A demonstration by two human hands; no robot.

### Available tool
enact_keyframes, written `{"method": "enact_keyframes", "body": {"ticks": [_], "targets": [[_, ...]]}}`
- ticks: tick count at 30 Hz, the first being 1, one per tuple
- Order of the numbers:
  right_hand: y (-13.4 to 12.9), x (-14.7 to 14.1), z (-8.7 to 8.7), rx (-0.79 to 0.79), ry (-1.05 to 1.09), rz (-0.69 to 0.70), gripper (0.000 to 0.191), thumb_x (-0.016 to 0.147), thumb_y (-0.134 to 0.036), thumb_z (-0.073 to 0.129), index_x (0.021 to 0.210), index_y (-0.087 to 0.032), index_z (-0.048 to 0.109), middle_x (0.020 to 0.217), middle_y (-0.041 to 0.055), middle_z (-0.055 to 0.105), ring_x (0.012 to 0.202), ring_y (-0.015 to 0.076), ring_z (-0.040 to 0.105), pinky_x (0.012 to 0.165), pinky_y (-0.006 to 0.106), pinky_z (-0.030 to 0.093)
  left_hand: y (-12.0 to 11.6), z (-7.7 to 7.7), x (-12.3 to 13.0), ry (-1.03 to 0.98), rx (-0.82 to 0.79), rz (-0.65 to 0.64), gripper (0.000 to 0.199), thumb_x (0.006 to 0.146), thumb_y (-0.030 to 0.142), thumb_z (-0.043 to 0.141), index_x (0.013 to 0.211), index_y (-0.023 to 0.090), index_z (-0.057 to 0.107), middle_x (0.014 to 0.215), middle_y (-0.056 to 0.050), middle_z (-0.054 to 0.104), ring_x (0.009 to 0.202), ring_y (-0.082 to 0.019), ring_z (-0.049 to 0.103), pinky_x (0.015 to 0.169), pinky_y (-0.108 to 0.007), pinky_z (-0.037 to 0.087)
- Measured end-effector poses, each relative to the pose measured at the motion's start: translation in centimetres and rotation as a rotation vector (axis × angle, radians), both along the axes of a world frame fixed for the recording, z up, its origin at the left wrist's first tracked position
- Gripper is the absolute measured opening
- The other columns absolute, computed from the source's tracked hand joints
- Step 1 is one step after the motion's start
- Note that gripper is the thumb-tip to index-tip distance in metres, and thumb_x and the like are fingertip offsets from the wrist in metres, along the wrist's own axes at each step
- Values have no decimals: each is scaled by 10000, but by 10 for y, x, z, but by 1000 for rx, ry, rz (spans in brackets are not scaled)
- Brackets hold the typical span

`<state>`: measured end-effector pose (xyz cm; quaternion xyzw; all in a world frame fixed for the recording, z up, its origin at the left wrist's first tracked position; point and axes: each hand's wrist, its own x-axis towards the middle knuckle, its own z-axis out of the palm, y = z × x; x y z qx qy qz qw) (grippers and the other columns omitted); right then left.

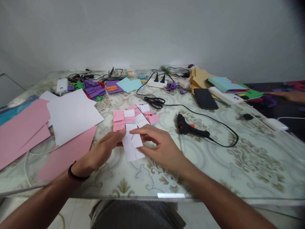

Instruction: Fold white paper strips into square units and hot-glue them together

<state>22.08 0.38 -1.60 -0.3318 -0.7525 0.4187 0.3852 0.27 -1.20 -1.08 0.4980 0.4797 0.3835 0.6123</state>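
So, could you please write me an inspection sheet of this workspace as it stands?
Surface: patterned table, in view between and around the items.
Work pieces: folded white paper in both hands; pink and white folded pieces just beyond.
Clutter: white sheet over pink paper at left; scissors, glue gun and dark flat device farther right.
Hands: left hand and right hand grip the folded white paper with their fingers.
Cables: black cable loops from the glue gun; two plugs sit in a white power strip.
Surroundings: grey wall behind; another person's arm at the right edge.
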Motion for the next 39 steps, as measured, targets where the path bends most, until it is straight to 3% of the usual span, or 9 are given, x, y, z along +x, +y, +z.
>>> {"method": "enact_keyframes", "body": {"ticks": [4,6,8,11,17,22,30,34,39], "targets": [[4,2,0,-39,72,-81,367,807,-68,661,1099,-256,778,1029,30,746,841,163,657,761,306,559,1,3,0,-120,47,-58,331,1023,490,575,1057,207,744,1055,-81,760,1029,-228,689,910,-334,565],[5,2,-1,-81,130,-140,275,820,-121,696,1047,-241,795,1006,35,757,830,165,666,733,297,549,2,6,0,-175,137,-74,303,975,424,686,1227,259,660,1099,-58,752,1031,-208,696,925,-325,565],[6,1,-2,-111,170,-190,229,813,-152,722,1011,-232,804,978,37,763,826,169,670,717,292,539,2,8,0,-175,230,-93,469,868,292,828,1288,287,618,1109,-42,749,1030,-198,706,941,-325,571],[5,0,-2,-128,181,-204,239,786,-135,724,987,-228,815,942,36,766,810,171,666,696,287,531,1,8,2,-81,329,-86,344,821,188,857,1137,234,730,1118,-55,757,1048,-189,713,976,-311,572],[4,3,2,-152,253,-79,297,765,-113,754,1016,-249,836,962,42,768,796,160,654,663,268,530,1,9,2,-33,382,22,56,870,228,815,923,209,823,932,-45,798,852,-149,728,772,-227,582],[10,5,3,-269,272,-10,107,807,-274,825,906,-236,845,919,49,796,824,177,698,721,287,553,5,6,-2,-85,268,-16,35,879,233,817,905,211,817,881,-26,792,818,-124,705,752,-204,550],[9,-1,-1,-381,218,-125,272,728,-408,891,729,-175,751,722,5,708,646,131,571,598,259,448,5,10,9,-39,224,9,118,776,181,867,818,173,758,750,-2,735,672,-109,652,620,-202,507],[9,-1,-1,-409,259,-89,252,772,-416,859,821,-188,762,757,5,724,663,131,599,622,255,474,4,8,8,-2,253,49,123,836,246,830,804,167,742,727,4,688,641,-95,587,586,-201,452],[10,0,0,-394,257,-99,325,810,-475,819,722,-189,692,661,-28,650,606,114,551,597,250,445,5,0,1,-30,219,40,234,877,306,807,762,166,660,697,32,593,644,-84,498,594,-202,393]]}}
